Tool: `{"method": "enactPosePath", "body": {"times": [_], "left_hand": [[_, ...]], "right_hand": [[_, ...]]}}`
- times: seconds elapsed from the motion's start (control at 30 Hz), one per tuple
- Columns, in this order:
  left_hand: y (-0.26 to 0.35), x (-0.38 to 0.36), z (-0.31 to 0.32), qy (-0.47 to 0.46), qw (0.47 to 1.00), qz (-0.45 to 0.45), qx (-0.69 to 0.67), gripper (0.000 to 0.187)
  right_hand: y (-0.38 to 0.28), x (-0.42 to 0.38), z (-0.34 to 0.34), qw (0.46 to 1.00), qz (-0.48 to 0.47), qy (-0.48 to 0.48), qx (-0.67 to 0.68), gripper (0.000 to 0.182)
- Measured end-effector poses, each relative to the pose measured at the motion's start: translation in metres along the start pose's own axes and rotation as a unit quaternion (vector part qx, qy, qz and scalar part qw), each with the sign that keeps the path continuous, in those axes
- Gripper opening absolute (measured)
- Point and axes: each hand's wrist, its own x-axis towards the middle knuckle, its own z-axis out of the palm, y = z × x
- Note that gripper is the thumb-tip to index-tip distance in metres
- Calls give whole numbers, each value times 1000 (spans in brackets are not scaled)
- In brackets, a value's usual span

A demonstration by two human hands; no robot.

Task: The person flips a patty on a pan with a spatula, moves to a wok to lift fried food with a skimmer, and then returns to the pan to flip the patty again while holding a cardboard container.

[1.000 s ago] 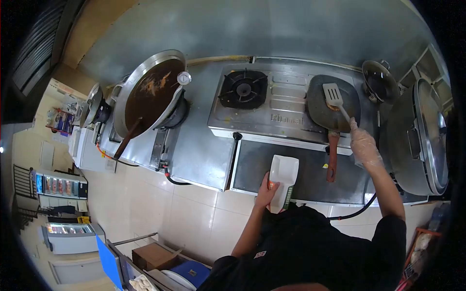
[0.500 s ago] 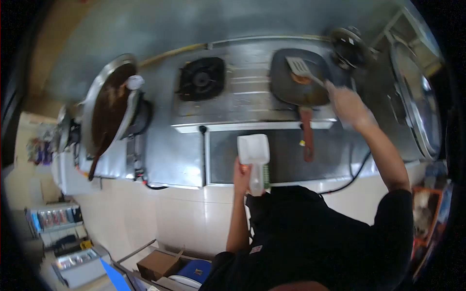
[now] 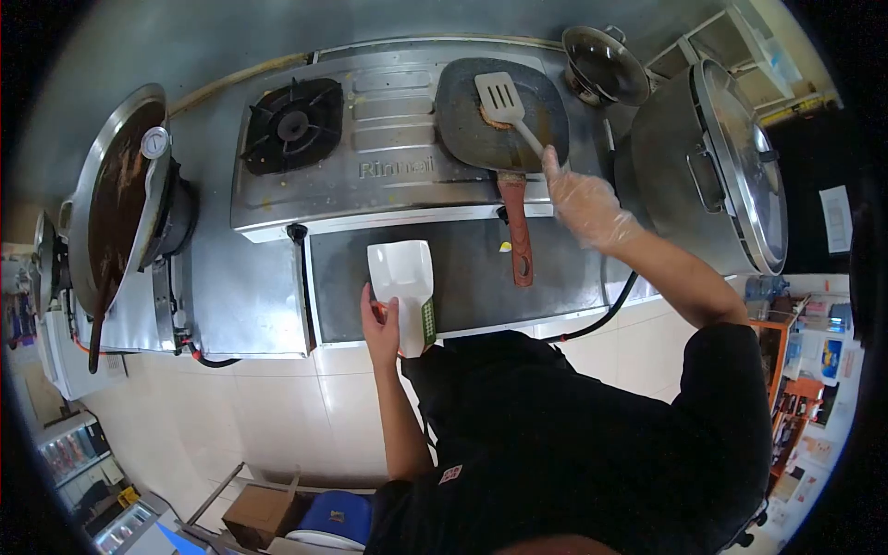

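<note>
The right hand, in a clear plastic glove, reaches forward with the arm stretched out over the steel counter, its fingers closed around the handle of a pale slotted metal spatula. The spatula's blade rests on a small browned piece of food in the dark square griddle pan with a red handle, which sits on the right burner of the stainless steel gas stove. The bare left hand is held low near the body, elbow bent, thumb and fingers gripping the bottom end of a white rectangular paper box held open side up above the counter's front edge.
</note>
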Motion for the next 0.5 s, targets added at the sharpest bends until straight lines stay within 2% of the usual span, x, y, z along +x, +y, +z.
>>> {"method": "enactPosePath", "body": {"times": [0.1,0.2,0.23,0.33,0.37,0.47,0.5], "left_hand": [[-3,1,2,8,1000,4,-9,58],[-8,3,2,6,1000,0,-11,57],[-9,3,3,3,1000,10,-19,57],[-15,3,4,27,999,33,-28,56],[-18,3,2,31,999,27,-11,57],[2,-5,6,122,990,66,37,56],[21,-9,7,183,966,116,141,55]], "right_hand": [[43,14,5,990,-71,117,-9,53],[55,20,-11,986,-25,143,80,52],[52,20,-1,979,-45,187,61,53],[18,18,6,997,-9,69,12,55],[8,14,2,998,-12,60,-23,59],[-3,9,2,998,-15,35,-43,60],[-5,10,3,999,-7,25,-28,60]]}}
